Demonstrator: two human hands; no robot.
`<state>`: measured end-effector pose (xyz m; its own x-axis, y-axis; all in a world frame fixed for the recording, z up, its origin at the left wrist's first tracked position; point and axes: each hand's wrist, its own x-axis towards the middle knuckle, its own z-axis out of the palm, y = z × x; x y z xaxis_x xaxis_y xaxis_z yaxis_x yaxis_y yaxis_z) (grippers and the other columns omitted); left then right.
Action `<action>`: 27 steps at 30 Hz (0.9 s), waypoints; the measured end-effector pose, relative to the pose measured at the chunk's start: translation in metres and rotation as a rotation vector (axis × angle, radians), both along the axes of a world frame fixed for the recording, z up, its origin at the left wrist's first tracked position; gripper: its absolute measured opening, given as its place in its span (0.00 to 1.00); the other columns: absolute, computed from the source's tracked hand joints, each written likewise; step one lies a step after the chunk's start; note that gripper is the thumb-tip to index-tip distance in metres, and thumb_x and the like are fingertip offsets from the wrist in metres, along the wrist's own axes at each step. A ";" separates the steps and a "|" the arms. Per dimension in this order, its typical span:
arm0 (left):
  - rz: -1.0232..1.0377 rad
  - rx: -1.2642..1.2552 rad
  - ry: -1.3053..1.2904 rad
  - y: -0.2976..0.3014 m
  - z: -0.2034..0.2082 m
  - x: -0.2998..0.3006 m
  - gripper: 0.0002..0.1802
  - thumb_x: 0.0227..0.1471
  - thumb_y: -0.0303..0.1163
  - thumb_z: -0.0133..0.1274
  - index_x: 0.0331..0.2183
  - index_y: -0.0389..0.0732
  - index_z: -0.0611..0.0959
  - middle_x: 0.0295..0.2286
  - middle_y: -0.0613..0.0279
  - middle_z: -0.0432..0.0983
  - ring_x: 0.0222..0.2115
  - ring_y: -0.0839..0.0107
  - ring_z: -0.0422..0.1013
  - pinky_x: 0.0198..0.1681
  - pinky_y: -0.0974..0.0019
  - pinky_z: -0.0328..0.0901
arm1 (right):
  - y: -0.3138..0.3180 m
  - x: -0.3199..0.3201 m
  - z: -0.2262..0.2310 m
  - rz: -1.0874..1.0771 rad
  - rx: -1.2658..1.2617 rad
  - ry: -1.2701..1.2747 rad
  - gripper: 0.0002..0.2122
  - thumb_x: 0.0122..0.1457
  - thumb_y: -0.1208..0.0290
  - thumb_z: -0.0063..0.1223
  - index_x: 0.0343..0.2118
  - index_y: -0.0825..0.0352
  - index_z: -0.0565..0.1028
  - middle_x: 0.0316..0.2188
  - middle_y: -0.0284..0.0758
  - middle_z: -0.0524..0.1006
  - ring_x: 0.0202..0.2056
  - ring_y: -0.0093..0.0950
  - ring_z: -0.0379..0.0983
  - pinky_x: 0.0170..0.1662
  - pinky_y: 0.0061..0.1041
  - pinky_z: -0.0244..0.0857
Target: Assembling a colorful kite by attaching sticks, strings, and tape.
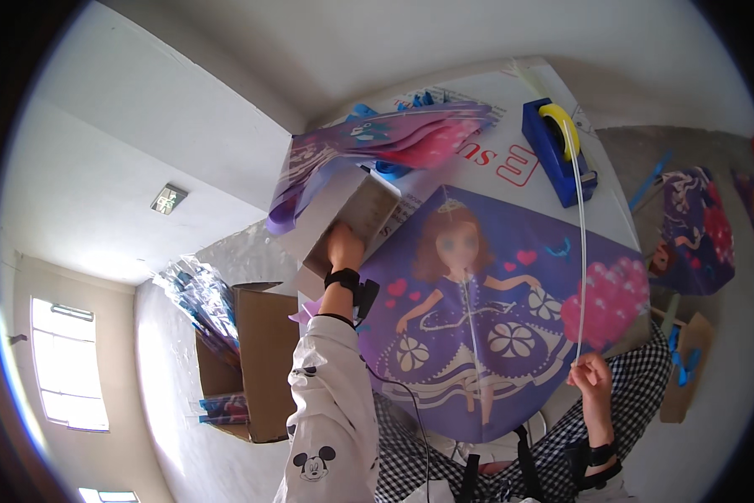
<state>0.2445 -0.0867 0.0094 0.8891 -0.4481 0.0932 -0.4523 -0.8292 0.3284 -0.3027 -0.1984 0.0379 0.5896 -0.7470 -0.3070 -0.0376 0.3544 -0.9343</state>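
Observation:
A purple kite sheet printed with a princess figure, hearts and pink balloons lies in front of me, its lower part over my lap. My right hand, at the sheet's lower right edge, is closed on the lower end of a long thin white rod. The rod rises past the balloons toward the tape dispenser, which is blue with a yellow roll. My left hand reaches into a small open cardboard box left of the sheet; its fingers are hidden inside.
Folded purple and pink printed sheets lie at the table's far left. Under everything is a white printed tabletop. On the left stands a large cardboard box with plastic-wrapped bundles. Another printed sheet hangs at the right.

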 end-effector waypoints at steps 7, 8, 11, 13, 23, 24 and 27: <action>-0.243 -0.108 0.038 -0.029 0.014 -0.022 0.16 0.46 0.25 0.51 0.41 0.37 0.78 0.40 0.44 0.76 0.43 0.46 0.71 0.47 0.54 0.66 | 0.001 0.001 -0.002 -0.001 0.002 0.026 0.04 0.59 0.76 0.54 0.33 0.67 0.69 0.26 0.28 0.71 0.28 0.18 0.68 0.34 0.18 0.65; -0.298 -0.121 -0.015 -0.031 0.015 -0.023 0.17 0.47 0.24 0.50 0.42 0.37 0.78 0.40 0.44 0.76 0.43 0.47 0.70 0.48 0.54 0.66 | 0.001 0.001 -0.003 -0.006 0.005 0.018 0.04 0.59 0.76 0.54 0.33 0.67 0.69 0.26 0.28 0.71 0.28 0.18 0.68 0.34 0.18 0.65; -0.429 -0.071 -0.115 -0.037 0.011 -0.012 0.18 0.48 0.22 0.48 0.43 0.39 0.78 0.41 0.44 0.75 0.44 0.47 0.69 0.48 0.52 0.65 | 0.001 0.003 -0.004 -0.008 0.010 0.013 0.04 0.59 0.76 0.54 0.33 0.67 0.70 0.26 0.28 0.71 0.28 0.18 0.68 0.34 0.18 0.65; -0.449 -0.034 -0.130 -0.041 0.011 -0.007 0.18 0.47 0.24 0.50 0.44 0.38 0.77 0.41 0.43 0.74 0.44 0.47 0.69 0.48 0.53 0.65 | 0.002 0.004 -0.004 -0.009 0.013 0.018 0.04 0.59 0.76 0.54 0.33 0.67 0.70 0.26 0.29 0.71 0.28 0.18 0.68 0.34 0.18 0.65; -0.467 -0.175 -0.096 -0.067 0.010 0.000 0.14 0.49 0.26 0.51 0.41 0.37 0.77 0.38 0.46 0.75 0.41 0.47 0.71 0.45 0.53 0.66 | -0.001 0.004 -0.005 0.004 0.051 0.052 0.04 0.59 0.77 0.53 0.33 0.67 0.70 0.27 0.28 0.71 0.28 0.18 0.68 0.34 0.19 0.65; -0.466 -0.173 -0.095 -0.067 0.009 0.000 0.14 0.49 0.26 0.51 0.41 0.37 0.77 0.38 0.46 0.75 0.41 0.47 0.71 0.45 0.53 0.66 | -0.001 0.004 -0.006 0.003 0.054 0.053 0.04 0.59 0.77 0.53 0.33 0.67 0.70 0.27 0.28 0.71 0.28 0.18 0.68 0.34 0.19 0.64; -0.458 -0.210 -0.055 -0.071 0.006 0.002 0.14 0.49 0.26 0.51 0.41 0.37 0.77 0.37 0.45 0.76 0.41 0.46 0.71 0.44 0.53 0.66 | -0.001 0.006 -0.005 -0.002 0.061 0.057 0.03 0.59 0.77 0.53 0.32 0.67 0.70 0.27 0.28 0.71 0.28 0.18 0.68 0.34 0.18 0.64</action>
